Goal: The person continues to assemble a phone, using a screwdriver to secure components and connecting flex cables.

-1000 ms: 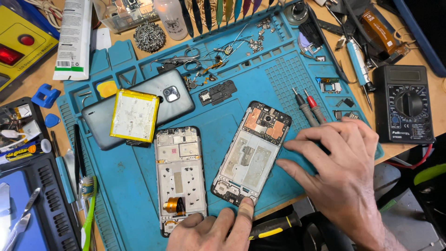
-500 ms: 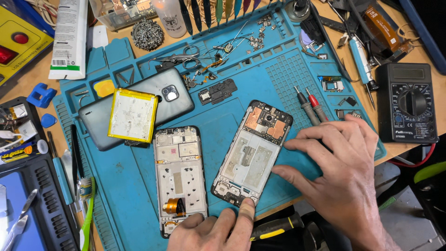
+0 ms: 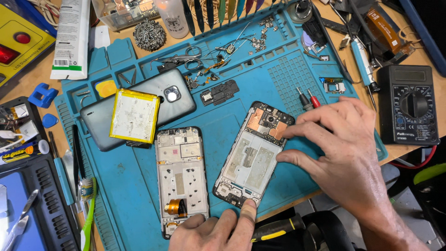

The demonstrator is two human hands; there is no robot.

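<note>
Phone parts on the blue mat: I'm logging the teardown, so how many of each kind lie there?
Opened phone frames: 2
Grey back cover: 1
Yellow-edged battery: 1
Total: 4
</note>
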